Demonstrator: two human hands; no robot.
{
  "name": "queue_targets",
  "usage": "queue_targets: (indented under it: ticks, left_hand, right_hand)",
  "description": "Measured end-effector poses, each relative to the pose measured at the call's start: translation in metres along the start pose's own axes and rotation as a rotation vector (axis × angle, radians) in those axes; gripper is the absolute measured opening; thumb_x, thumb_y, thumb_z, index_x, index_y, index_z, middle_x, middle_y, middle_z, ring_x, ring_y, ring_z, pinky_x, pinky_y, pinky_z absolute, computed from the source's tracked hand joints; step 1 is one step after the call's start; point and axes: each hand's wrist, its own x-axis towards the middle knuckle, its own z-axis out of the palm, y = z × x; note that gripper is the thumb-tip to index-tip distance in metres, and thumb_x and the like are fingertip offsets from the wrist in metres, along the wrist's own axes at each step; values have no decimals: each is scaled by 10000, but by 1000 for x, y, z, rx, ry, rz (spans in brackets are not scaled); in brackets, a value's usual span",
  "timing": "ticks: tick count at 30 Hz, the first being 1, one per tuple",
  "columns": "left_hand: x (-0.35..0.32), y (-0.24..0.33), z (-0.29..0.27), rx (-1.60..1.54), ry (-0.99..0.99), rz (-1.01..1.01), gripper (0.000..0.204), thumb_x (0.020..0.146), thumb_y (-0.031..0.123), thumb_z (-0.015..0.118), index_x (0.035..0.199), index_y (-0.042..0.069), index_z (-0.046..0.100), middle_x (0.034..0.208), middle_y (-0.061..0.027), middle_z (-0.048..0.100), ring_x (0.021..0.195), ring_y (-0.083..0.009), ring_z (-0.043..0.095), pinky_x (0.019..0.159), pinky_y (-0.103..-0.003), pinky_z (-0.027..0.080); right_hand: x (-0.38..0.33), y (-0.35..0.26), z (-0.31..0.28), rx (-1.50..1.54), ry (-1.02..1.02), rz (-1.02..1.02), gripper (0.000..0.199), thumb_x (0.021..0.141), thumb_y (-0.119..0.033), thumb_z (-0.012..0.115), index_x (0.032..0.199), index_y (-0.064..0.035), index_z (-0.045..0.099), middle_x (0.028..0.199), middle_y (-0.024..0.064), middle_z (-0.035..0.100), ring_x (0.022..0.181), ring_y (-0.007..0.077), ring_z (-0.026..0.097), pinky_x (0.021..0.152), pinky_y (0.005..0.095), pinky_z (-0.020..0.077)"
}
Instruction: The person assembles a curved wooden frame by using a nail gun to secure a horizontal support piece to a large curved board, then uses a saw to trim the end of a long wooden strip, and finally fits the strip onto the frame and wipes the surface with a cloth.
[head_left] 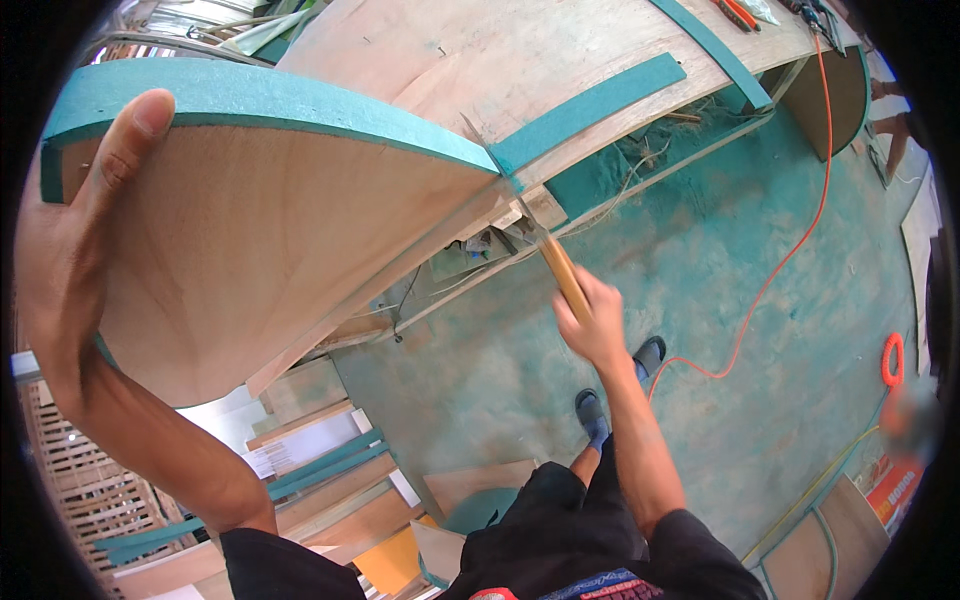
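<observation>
Left hand [70, 230] gripping green-edged plywood panel [260, 230], right hand [592, 325] clenched round wooden-handled blade [545, 245] at its corner.

Single head-worn fisheye view, looking steeply down from the person's head. Forearms enter from the lower edge: left hand [70, 250] close at the left rim, right hand [592, 325] near centre. Plywood panel [260, 250] sits very near the lens and fills the upper left. Green floor [720, 300] lies far below, with the feet visible. Straight edges bow toward the rim; black corners. No second view to overlap.
</observation>
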Motion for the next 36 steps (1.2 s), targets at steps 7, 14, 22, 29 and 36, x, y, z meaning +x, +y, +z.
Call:
queue_targets:
  ticks: [7, 14, 22, 29, 36]
  left_hand:
    - [-5, -9, -6, 20, 8, -29, 965, 746, 774, 735, 1318, 9, 601, 1044, -253, 726, 822, -325, 764, 792, -408, 637]
    - [2, 2, -2, -28, 37, 1, 949, 759, 765, 733, 1299, -5, 608, 1016, -254, 731, 781, -318, 771, 757, -385, 650]
    - [-5, -3, -8, -104, -25, -129, 970, 752, 779, 731, 1283, -24, 611, 973, -262, 734, 730, -322, 775, 705, -375, 662]
    - [5, 0, -8, -395, 55, -139, 741, 779, 506, 861, 1199, -72, 668, 974, -201, 738, 804, -225, 734, 712, -292, 616]
    - [-7, 7, -16, -564, 17, -338, 648, 772, 352, 952, 1157, -99, 692, 974, -155, 734, 837, -169, 700, 703, -268, 573]
  right_hand:
    - [-58, -14, -40, 52, -63, 137, 118, 845, -87, 661, 917, 1, 631, 714, 195, 562, 567, 321, 537, 593, 347, 473]
    - [44, 17, 16, -6, 21, -45, 153, 825, -108, 670, 912, 3, 612, 731, 215, 561, 612, 363, 570, 618, 380, 490]
    - [-51, -14, -43, 52, -71, 93, 158, 827, -61, 666, 961, 23, 669, 685, 187, 579, 583, 212, 609, 599, 324, 489]
    - [43, 7, 23, -4, -45, 21, 170, 843, -97, 663, 983, -1, 648, 734, 235, 563, 609, 389, 577, 605, 381, 491]
    - [-52, -13, -48, 43, -65, 90, 103, 825, -58, 670, 900, 11, 655, 661, 151, 543, 559, 174, 565, 575, 331, 459]
